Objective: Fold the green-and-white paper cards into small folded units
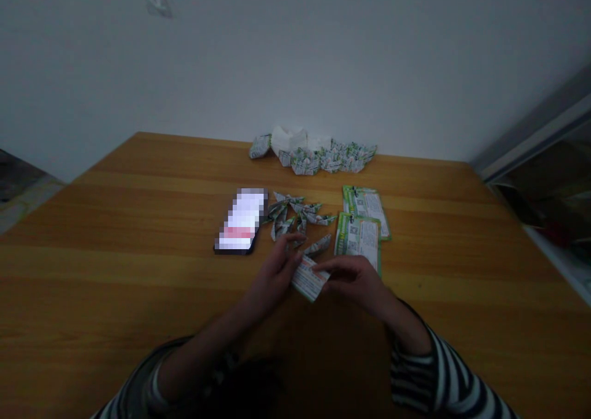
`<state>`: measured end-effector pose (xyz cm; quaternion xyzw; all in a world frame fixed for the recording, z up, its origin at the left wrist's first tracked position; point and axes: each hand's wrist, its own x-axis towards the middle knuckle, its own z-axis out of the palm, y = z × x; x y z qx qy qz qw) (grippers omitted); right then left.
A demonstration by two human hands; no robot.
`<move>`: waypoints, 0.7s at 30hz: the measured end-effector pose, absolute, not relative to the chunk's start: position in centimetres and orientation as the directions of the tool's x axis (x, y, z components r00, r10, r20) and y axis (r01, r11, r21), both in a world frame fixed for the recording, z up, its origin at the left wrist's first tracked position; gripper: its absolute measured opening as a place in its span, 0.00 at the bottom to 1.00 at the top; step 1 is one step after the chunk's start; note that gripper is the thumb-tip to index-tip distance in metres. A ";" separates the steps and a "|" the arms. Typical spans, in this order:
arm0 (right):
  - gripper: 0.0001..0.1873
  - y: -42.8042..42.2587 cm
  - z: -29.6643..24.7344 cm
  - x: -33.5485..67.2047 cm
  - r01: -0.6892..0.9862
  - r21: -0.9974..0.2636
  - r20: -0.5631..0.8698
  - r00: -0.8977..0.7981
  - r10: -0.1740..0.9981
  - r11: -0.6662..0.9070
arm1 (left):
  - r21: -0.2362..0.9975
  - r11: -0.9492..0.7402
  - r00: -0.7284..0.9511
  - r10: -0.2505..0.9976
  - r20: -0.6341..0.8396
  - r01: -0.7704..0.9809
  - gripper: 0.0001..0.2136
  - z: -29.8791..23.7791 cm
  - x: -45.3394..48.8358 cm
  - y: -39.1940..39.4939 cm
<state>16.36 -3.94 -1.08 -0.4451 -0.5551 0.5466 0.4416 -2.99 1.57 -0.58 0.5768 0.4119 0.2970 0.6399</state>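
A small printed paper piece (310, 279), white with lines of text, is held between my two hands above the table. My left hand (281, 264) pinches its upper left side. On its right edge, the fingers of my right hand (354, 279) close with the thumb below. Just beyond the paper lies a narrow folded paper piece (319, 245). Several pointed folded paper pieces (295, 213) lie in a loose cluster farther out. Beside my right hand are printed green-and-white leaflets (359, 237), partly overlapping, the nearer one partly hidden by that hand.
A phone (242, 221) with a lit, blurred screen lies left of the folded pieces. Along the wall stand joined folded paper pieces (327, 157) and white crumpled tissue (289, 138). The wooden table (115, 222) ends at the wall; a shelf-like structure is at the right.
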 end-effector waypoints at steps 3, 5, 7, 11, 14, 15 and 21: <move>0.10 -3.8 -1.0 16.4 0.081 -0.992 0.080 -0.162 0.983 0.094 | 0.987 0.122 0.500 0.851 -0.160 0.108 0.16 -0.6 -2.9 1.5; 0.08 -3.7 -1.1 16.2 0.082 -0.990 0.102 -0.114 0.988 0.112 | 0.992 0.085 0.504 0.855 -0.123 0.097 0.13 -0.5 -2.8 1.4; 0.07 -3.7 -1.3 16.0 0.084 -0.991 0.101 -0.050 0.994 0.104 | 0.995 0.028 0.525 0.848 -0.073 0.093 0.09 -0.2 -2.7 1.4; 0.07 -3.8 -2.0 15.8 0.068 -0.996 0.056 0.095 0.994 0.050 | 0.996 -0.033 0.534 0.846 -0.016 0.081 0.09 0.2 -2.6 1.3; 0.06 -3.8 -2.4 15.6 -0.020 -0.999 0.030 0.175 0.984 0.034 | 0.992 -0.063 0.437 0.899 0.011 0.106 0.12 0.2 -2.6 1.2; 0.06 -3.8 -2.5 15.6 -0.043 -0.998 0.028 0.192 0.981 0.037 | 0.990 -0.070 0.417 0.909 0.015 0.118 0.10 0.1 -2.6 1.2; 0.04 -3.8 -2.4 15.5 -0.001 -0.997 0.075 0.243 0.967 0.078 | 0.990 -0.116 0.419 0.905 0.071 0.081 0.12 -0.2 -2.7 1.1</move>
